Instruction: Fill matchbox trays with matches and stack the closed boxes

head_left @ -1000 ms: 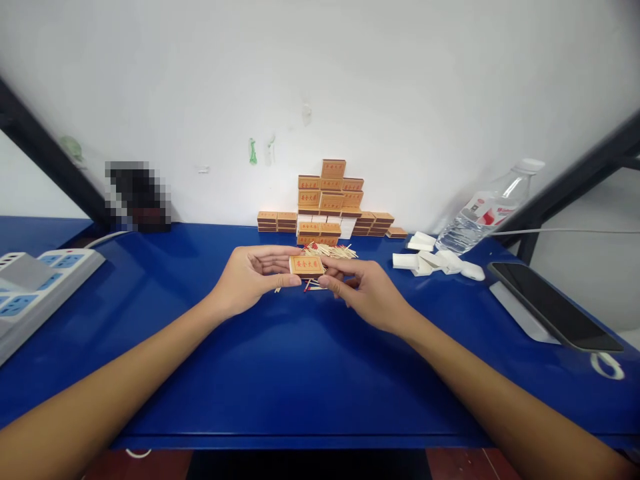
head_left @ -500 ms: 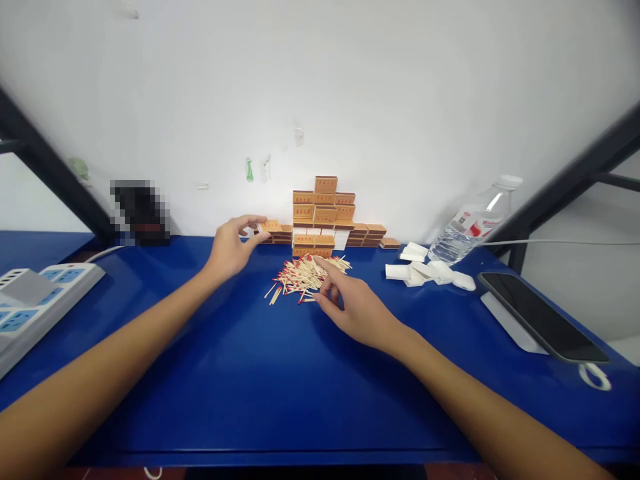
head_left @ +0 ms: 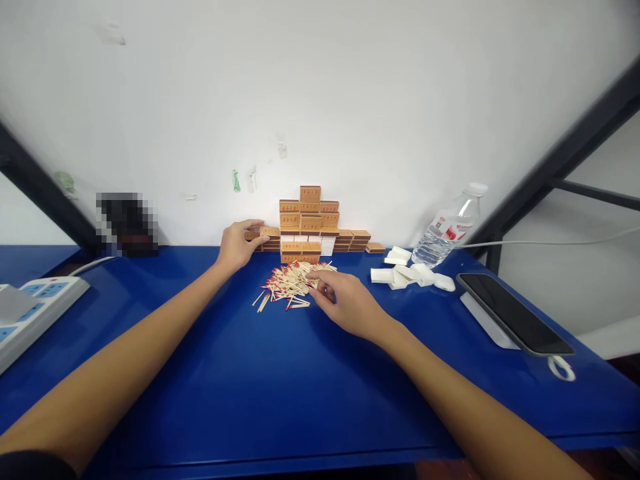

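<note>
My left hand [head_left: 236,247] pinches an orange matchbox [head_left: 271,231] between thumb and fingers, at the top of the low left stack of matchboxes [head_left: 271,245]. Just right of it, a stepped structure of matchboxes [head_left: 289,219] rises close to the wall, a single box at its top. In front of that lies a loose heap of red-tipped matches [head_left: 291,280]. My right hand [head_left: 349,303] hovers at the heap's right edge, thumb and index finger apart and the other fingers curled. No match shows clearly between them.
White matchbox trays [head_left: 397,276] lie to the right beside a tilted water bottle [head_left: 443,230]. A phone [head_left: 515,312] rests farther right. At the left are a power strip [head_left: 55,303] and a blurred dark object [head_left: 127,223]. The white wall [head_left: 320,100] backs the blue table [head_left: 240,393].
My left hand has brought the matchbox down onto the left stack. The right index finger has drawn nearer the thumb over the matches. The camera view has shifted slightly.
</note>
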Demonstrator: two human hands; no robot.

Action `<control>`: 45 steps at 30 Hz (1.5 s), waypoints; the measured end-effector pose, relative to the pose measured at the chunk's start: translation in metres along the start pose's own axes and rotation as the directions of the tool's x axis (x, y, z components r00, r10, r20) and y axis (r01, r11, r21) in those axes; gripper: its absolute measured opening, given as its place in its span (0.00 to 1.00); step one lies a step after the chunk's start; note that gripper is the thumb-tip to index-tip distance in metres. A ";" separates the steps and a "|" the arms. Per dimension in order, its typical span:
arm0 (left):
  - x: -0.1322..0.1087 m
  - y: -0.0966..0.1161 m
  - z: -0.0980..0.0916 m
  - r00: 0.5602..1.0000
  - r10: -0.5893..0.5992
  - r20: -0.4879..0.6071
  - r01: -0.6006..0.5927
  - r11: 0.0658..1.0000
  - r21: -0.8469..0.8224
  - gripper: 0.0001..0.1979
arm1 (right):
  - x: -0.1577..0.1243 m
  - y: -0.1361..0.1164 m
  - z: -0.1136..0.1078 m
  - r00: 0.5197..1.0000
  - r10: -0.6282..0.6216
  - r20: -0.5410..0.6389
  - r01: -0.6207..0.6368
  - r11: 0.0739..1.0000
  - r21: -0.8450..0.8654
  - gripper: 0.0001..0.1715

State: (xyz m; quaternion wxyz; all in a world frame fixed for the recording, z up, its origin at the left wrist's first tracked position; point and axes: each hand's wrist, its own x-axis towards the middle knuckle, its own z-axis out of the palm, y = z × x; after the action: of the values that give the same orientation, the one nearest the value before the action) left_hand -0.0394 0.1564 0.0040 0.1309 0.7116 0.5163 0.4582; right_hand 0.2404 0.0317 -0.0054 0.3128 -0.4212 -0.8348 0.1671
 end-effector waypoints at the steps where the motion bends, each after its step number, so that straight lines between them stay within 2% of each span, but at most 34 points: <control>1: 0.000 0.001 0.000 1.000 0.006 -0.007 -0.006 1.000 0.011 0.19 | 0.000 0.000 -0.001 1.000 0.004 -0.002 -0.004 1.000 -0.008 0.17; 5: 0.000 0.001 0.003 0.999 0.016 -0.038 -0.015 0.999 0.045 0.15 | 0.002 0.001 -0.004 1.000 0.010 -0.001 -0.010 0.999 -0.043 0.13; 10: 0.005 -0.001 0.007 0.999 0.027 -0.037 -0.024 0.998 0.063 0.18 | 0.003 0.004 -0.004 1.000 0.006 -0.001 -0.006 0.998 -0.060 0.11; 16: 0.009 0.003 0.009 0.998 0.051 -0.022 -0.048 0.995 0.089 0.17 | 0.007 0.013 -0.009 0.999 -0.002 -0.054 -0.003 0.995 -0.095 0.10; 19: 0.002 0.008 -0.001 0.995 0.085 -0.058 -0.076 0.987 0.139 0.16 | 0.012 0.026 -0.031 0.987 0.067 -0.144 -0.089 0.984 -0.155 0.11; 23: -0.025 0.017 -0.023 0.983 0.149 -0.105 -0.124 0.969 0.214 0.13 | 0.008 0.055 -0.084 0.925 0.197 -0.324 -0.281 0.930 -0.238 0.16; 24: -0.035 0.020 -0.029 0.982 0.167 -0.089 -0.144 0.964 0.224 0.12 | 0.004 0.062 -0.097 0.914 0.247 -0.322 -0.348 0.886 -0.307 0.16; 25: -0.045 0.022 -0.033 0.980 0.187 -0.065 -0.167 0.959 0.230 0.11 | 0.001 0.070 -0.107 0.914 0.304 -0.269 -0.388 0.849 -0.358 0.16; 27: -0.064 0.028 -0.040 0.973 0.229 0.000 -0.223 0.948 0.226 0.09 | -0.006 0.083 -0.121 0.917 0.396 -0.049 -0.383 0.841 -0.382 0.20; 28: -0.073 0.030 -0.042 0.964 0.261 0.045 -0.265 0.940 0.215 0.08 | -0.008 0.088 -0.123 0.911 0.411 0.016 -0.374 0.845 -0.383 0.25; 30: -0.086 0.034 -0.043 0.918 0.384 0.100 -0.396 0.894 0.208 0.07 | -0.010 0.095 -0.122 0.900 0.425 0.090 -0.356 0.841 -0.407 0.29; 32: -0.094 0.037 -0.041 0.864 0.484 0.138 -0.503 0.832 0.234 0.08 | -0.009 0.098 -0.117 0.894 0.436 0.100 -0.350 0.820 -0.453 0.24; 35: -0.102 0.044 -0.035 0.807 0.560 0.189 -0.591 0.774 0.228 0.09 | -0.005 0.089 -0.112 0.892 0.439 0.109 -0.353 0.826 -0.440 0.18; 38: -0.111 0.055 -0.028 0.778 0.586 0.226 -0.625 0.759 0.184 0.10 | -0.002 0.056 -0.100 0.916 0.356 0.186 -0.296 0.912 -0.285 0.23; 40: -0.120 0.064 -0.024 0.760 0.591 0.269 -0.638 0.758 0.138 0.13 | -0.001 0.026 -0.082 0.935 0.210 0.286 -0.178 0.975 -0.132 0.24; 42: -0.127 0.070 -0.022 0.746 0.576 0.334 -0.632 0.770 0.087 0.18 | -0.001 -0.002 -0.058 0.919 0.072 0.387 -0.083 0.996 0.011 0.20; 45: -0.134 0.074 -0.021 0.751 0.485 0.449 -0.577 0.812 0.089 0.25 | -0.003 -0.024 -0.025 0.908 -0.012 0.419 -0.026 0.996 0.085 0.17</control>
State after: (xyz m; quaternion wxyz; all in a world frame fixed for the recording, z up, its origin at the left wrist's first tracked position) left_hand -0.0171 0.0038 -0.0048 0.0181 0.9182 0.3001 0.2579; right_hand 0.2442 0.0155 0.0252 0.1442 -0.3642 -0.8726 0.2919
